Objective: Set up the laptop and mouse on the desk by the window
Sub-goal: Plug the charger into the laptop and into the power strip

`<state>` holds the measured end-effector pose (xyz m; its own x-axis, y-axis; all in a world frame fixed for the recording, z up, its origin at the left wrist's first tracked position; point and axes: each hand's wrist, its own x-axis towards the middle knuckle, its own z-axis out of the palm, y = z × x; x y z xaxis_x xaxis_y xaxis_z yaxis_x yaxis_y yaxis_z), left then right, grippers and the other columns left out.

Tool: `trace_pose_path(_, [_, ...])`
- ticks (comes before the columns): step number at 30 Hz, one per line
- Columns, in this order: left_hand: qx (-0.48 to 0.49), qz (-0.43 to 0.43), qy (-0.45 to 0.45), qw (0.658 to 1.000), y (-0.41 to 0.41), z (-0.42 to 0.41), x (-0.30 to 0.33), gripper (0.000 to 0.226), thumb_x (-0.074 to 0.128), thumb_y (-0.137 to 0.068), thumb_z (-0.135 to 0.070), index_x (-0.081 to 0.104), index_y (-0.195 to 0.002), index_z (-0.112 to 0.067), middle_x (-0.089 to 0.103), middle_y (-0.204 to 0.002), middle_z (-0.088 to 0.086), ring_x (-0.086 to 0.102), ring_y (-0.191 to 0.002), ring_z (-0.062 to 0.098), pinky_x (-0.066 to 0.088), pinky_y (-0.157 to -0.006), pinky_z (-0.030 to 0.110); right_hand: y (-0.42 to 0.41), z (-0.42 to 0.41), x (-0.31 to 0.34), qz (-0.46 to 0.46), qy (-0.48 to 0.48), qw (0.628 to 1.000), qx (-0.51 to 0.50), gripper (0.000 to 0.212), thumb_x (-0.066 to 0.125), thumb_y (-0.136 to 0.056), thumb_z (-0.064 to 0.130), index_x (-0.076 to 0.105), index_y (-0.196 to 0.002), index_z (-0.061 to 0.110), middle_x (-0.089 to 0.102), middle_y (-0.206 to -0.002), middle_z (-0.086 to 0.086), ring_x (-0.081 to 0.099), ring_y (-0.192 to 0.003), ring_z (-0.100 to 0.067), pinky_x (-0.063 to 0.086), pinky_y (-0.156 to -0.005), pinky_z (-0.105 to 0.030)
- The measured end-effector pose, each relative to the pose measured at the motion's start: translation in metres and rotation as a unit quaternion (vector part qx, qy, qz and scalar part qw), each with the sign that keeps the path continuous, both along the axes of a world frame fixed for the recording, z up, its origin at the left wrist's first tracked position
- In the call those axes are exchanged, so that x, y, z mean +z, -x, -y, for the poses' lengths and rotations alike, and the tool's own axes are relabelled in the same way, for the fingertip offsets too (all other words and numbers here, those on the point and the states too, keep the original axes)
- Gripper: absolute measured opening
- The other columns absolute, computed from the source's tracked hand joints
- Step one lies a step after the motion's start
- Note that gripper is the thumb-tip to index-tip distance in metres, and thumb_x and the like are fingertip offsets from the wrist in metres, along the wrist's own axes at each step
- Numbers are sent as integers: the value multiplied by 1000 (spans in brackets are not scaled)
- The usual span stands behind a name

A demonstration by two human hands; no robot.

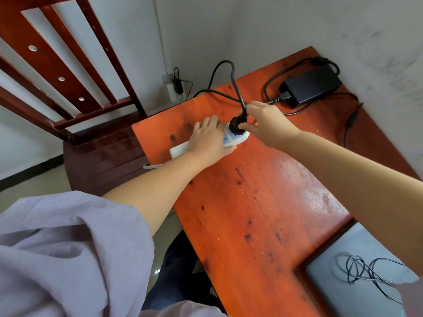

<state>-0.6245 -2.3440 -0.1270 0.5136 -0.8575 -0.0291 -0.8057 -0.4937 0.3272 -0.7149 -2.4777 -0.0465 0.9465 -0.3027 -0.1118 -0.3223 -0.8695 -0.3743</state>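
A white power strip [235, 138] lies near the far left edge of the orange wooden desk [263, 202]. My left hand [209, 139] presses down flat on the strip. My right hand [266, 123] pinches a black plug [237, 125] that sits at the strip's far end. The plug's black cable [231, 74] loops up and back. A black power adapter [312, 84] rests at the desk's far corner by the wall. A closed grey laptop [357, 277] lies at the bottom right with a thin black cord [361, 268] coiled on its lid. No mouse is visible.
A dark red wooden bed frame [57, 72] stands left of the desk. A wall socket with a small black charger [177, 84] is low on the wall behind. White walls close in the desk at the back and right.
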Motion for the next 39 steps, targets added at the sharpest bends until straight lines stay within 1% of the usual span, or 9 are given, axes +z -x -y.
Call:
trace_pose_path(3, [-1, -1, 4, 1000, 0, 0, 0, 52, 60, -78, -49, 55, -114, -13, 54, -114, 8, 47, -110, 26, 36, -93, 38, 7, -3, -2, 12, -3, 1000, -2, 25, 59, -89, 19, 59, -109, 3, 59, -111, -11, 59, -91, -25, 50, -83, -33])
trace_pose_path(8, [0, 11, -3, 1000, 1, 0, 1, 55, 59, -78, -51, 54, -115, -11, 54, -115, 9, 47, -111, 27, 36, -93, 38, -10, 2, 7, -33, -10, 999, -9, 23, 58, -89, 24, 59, -102, 5, 60, -105, -10, 54, -87, -21, 44, -74, -28])
trace_pose_path(12, [-5, 21, -7, 1000, 1, -1, 2, 58, 56, -80, -54, 51, -120, -12, 53, -117, 9, 46, -112, 26, 36, -94, 38, -17, -11, 3, -26, -28, 994, -101, 26, 63, -84, 28, 62, -98, 7, 54, -99, -8, 53, -86, -22, 44, -71, -30])
trace_pose_path(17, [-4, 16, 2, 1000, 0, -1, 2, 58, 57, -79, -54, 52, -120, -13, 52, -117, 7, 47, -111, 25, 36, -94, 38, -11, -23, -8, 11, -63, 977, -203, 23, 59, -87, 22, 59, -101, 3, 54, -109, -13, 45, -85, -18, 37, -70, -25])
trace_pose_path(23, [-8, 33, -1, 999, 1, -1, 1, 58, 56, -79, -54, 53, -117, -10, 54, -114, 9, 48, -109, 26, 37, -91, 37, -29, -17, 9, -76, -10, 991, -108, 23, 57, -87, 17, 61, -100, -2, 55, -109, -18, 55, -93, -31, 46, -75, -36])
trace_pose_path(26, [-6, 30, 3, 1000, 1, 0, 0, 57, 57, -79, -54, 54, -116, -10, 55, -113, 9, 49, -108, 26, 37, -91, 37, -32, -21, 12, -84, 11, 992, -95, 23, 57, -86, 17, 60, -98, -3, 55, -108, -19, 56, -93, -34, 47, -78, -40])
trace_pose_path(31, [-10, 25, 4, 1000, 0, 0, -2, 60, 57, -79, -55, 52, -119, -11, 53, -116, 8, 47, -110, 26, 37, -92, 37, -14, -29, 4, -44, 11, 993, -107, 24, 56, -90, 19, 59, -102, -2, 53, -108, -17, 56, -91, -32, 49, -80, -40])
trace_pose_path(36, [-8, 26, 5, 1000, -1, 0, -2, 58, 57, -79, -54, 52, -118, -11, 54, -116, 9, 47, -110, 26, 36, -93, 38, -21, -12, 9, -51, -64, 990, -116, 25, 60, -87, 21, 60, -101, 1, 56, -108, -14, 60, -91, -29, 53, -79, -38])
trace_pose_path(39, [-11, 28, 8, 1000, -2, 0, -3, 58, 56, -79, -54, 52, -118, -12, 54, -116, 9, 48, -110, 26, 36, -93, 38, -21, -5, 10, -62, -45, 993, -89, 22, 59, -87, 22, 61, -97, 3, 54, -99, -6, 58, -89, -24, 48, -71, -29])
